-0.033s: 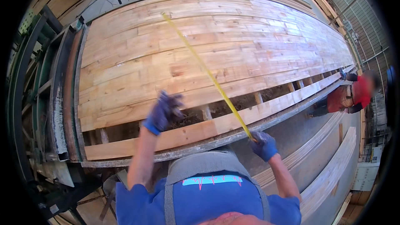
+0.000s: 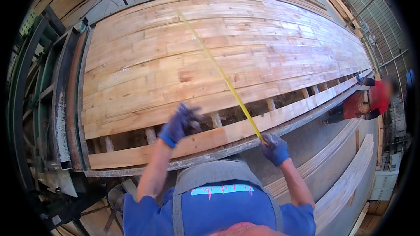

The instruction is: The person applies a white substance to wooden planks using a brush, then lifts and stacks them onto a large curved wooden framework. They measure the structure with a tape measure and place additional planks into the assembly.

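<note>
- The right hand (image 2: 274,148), in a blue glove, is closed on the near end of a yellow tape measure (image 2: 221,74) at the bench's (image 2: 210,154) front edge.
- The tape runs slantwise across the glued-up wooden panel (image 2: 210,61) to its far side.
- The left hand (image 2: 178,124) (gloved too) hovers with fingers loosely curled, holding nothing, above the loose front plank (image 2: 218,137).
- Another person in red (image 2: 367,102) crouches well off to the right.

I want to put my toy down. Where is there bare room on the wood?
The planks left of the yellow tape measure are bare, and those right of it too. It is crowded at the near edge, around the left hand and right hand.
</note>
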